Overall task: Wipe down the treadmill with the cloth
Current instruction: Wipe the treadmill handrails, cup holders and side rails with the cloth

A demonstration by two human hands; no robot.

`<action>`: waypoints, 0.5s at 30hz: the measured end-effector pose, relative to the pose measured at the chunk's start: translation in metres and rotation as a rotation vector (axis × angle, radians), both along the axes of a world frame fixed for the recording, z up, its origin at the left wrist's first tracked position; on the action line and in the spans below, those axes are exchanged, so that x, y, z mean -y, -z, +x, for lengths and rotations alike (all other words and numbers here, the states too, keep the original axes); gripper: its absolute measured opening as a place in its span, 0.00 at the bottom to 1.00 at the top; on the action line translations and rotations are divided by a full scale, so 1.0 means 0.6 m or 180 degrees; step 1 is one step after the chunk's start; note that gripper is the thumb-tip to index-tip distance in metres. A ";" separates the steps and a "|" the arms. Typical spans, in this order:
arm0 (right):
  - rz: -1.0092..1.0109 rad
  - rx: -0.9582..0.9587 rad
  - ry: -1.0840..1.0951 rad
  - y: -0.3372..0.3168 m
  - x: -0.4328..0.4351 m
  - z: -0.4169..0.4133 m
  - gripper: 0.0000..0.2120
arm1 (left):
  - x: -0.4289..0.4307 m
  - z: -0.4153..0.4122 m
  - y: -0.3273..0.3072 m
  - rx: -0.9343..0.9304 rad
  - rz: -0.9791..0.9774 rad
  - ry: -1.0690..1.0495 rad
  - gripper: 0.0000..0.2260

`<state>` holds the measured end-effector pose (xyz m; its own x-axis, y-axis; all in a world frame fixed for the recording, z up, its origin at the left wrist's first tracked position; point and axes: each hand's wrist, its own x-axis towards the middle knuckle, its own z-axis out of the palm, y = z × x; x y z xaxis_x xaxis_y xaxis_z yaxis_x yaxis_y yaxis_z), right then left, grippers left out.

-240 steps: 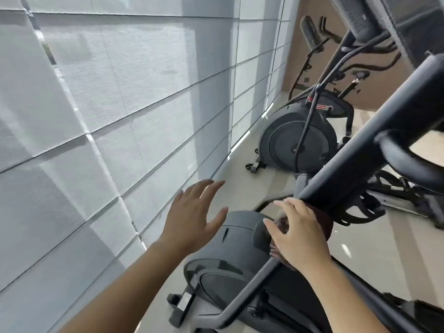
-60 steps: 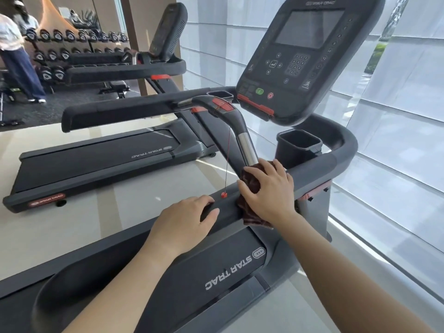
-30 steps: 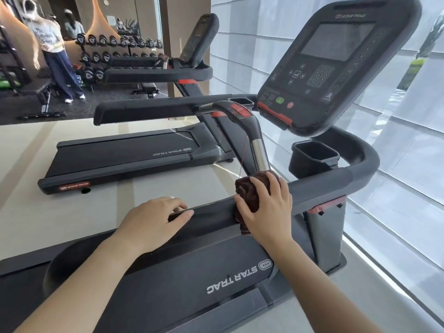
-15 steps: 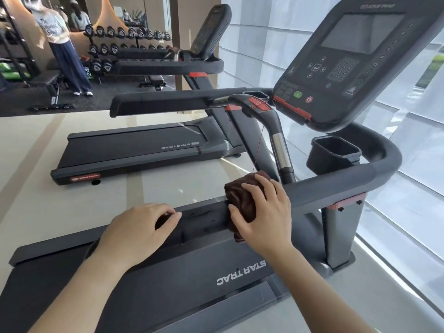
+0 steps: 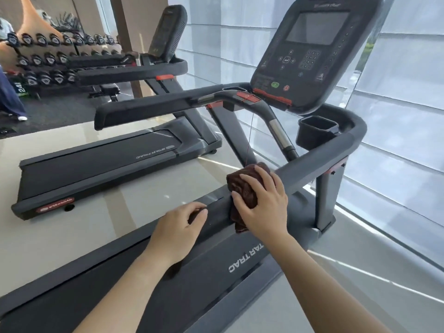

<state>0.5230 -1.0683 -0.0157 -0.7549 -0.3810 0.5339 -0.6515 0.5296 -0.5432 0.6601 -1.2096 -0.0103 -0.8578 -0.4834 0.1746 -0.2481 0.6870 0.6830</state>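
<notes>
A dark grey treadmill (image 5: 319, 162) with a console screen stands in front of me. My right hand (image 5: 263, 205) presses a bunched dark brown cloth (image 5: 242, 188) around the near handrail, fingers wrapped over it. My left hand (image 5: 179, 228) grips the same handrail just left of the cloth. A thin red safety cord (image 5: 248, 138) hangs from the console down to the cloth. The rail under both hands is hidden.
A second treadmill (image 5: 101, 164) stands parallel to the left across a strip of pale floor. A dumbbell rack (image 5: 55, 58) lines the far left wall, with a person's leg at the left edge. Shaded windows (image 5: 396, 116) run close along the right.
My right hand has slid the cloth a little toward me along the handrail. My left hand has stayed gripping the rail. Earlier I was at a different machine by the windows.
</notes>
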 end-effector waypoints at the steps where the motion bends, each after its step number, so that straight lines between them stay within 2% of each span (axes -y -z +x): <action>1: -0.0075 -0.0009 0.0029 0.006 0.005 0.019 0.20 | 0.002 -0.001 0.002 -0.0052 -0.0022 0.0036 0.12; 9: -0.0416 0.0136 0.0210 -0.012 0.028 0.029 0.14 | 0.014 -0.003 0.022 -0.0194 -0.0026 0.0226 0.17; 15: -0.0411 0.0116 0.0214 0.009 0.028 0.069 0.18 | 0.014 -0.003 0.023 -0.0306 0.0068 0.0155 0.14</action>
